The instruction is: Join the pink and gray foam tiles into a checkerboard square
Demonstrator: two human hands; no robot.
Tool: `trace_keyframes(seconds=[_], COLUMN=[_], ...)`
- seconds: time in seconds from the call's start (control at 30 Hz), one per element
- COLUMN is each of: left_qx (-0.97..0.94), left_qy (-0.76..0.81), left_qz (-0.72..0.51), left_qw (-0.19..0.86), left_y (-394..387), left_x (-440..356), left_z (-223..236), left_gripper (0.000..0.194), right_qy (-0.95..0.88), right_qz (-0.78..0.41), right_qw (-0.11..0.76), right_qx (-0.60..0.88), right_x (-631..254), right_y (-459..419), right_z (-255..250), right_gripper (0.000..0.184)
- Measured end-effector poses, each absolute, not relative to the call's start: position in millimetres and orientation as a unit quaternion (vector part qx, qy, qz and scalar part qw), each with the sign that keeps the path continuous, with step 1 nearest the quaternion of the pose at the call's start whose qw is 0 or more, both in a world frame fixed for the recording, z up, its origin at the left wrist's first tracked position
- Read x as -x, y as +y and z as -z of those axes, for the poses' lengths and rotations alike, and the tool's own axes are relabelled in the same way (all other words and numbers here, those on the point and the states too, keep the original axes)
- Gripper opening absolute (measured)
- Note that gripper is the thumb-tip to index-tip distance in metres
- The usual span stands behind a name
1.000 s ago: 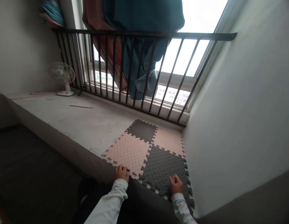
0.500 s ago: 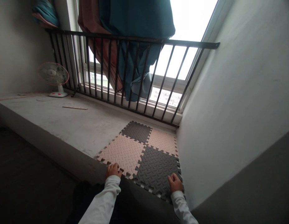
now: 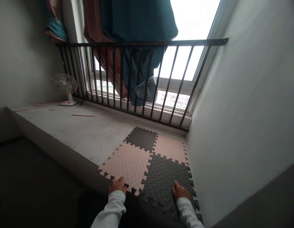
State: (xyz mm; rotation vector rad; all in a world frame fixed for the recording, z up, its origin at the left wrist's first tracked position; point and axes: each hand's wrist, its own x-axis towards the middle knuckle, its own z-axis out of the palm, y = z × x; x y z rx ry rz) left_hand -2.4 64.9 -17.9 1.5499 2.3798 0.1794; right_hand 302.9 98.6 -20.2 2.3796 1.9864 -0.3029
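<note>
A square of interlocking foam mat tiles lies on a concrete ledge (image 3: 73, 133) by the right wall: two pink tiles (image 3: 128, 163) and two dark grey tiles (image 3: 167, 177) set in a checker pattern. My left hand (image 3: 117, 185) rests on the near edge of the front pink tile, fingers curled over the rim. My right hand (image 3: 180, 191) lies on the near part of the front grey tile, fingers bent down against it. Both wrists wear white sleeves.
A black metal railing (image 3: 142, 79) fences the window at the back of the ledge. Teal and brown curtains (image 3: 137, 25) hang over it. A small pink fan (image 3: 64, 87) stands at the far left, with a thin stick (image 3: 83, 115) lying nearby. Dark floor lies lower left.
The view has shifted a little. The mat's near edge now hangs slightly past the ledge, and both hands stay on its front edge.
</note>
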Motion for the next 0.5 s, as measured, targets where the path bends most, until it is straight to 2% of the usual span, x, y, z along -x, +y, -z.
trace_keyframes(seconds=[0.07, 0.13, 0.3, 0.5], left_qx=[-0.548, -0.573, -0.635, -0.622], left_qy=[0.821, 0.804, 0.753, 0.741], left_qz=[-0.043, -0.045, -0.153, -0.248], left_qw=[0.154, 0.151, 0.083, 0.036], left_y=[67, 71, 81, 91], left_x=[4, 10, 26, 26], left_z=[20, 19, -1, -24], left_gripper=[0.036, 0.03, 0.008, 0.008], right_qy=[0.638, 0.637, 0.625, 0.613], right_qz=[0.099, 0.102, 0.117, 0.116], right_qw=[0.029, 0.036, 0.033, 0.016], right_qx=[-0.763, -0.763, -0.771, -0.781], right_x=[-300, -298, -297, -296], right_y=[98, 97, 97, 97], right_z=[18, 15, 10, 10], right_gripper=[0.022, 0.024, 0.025, 0.024])
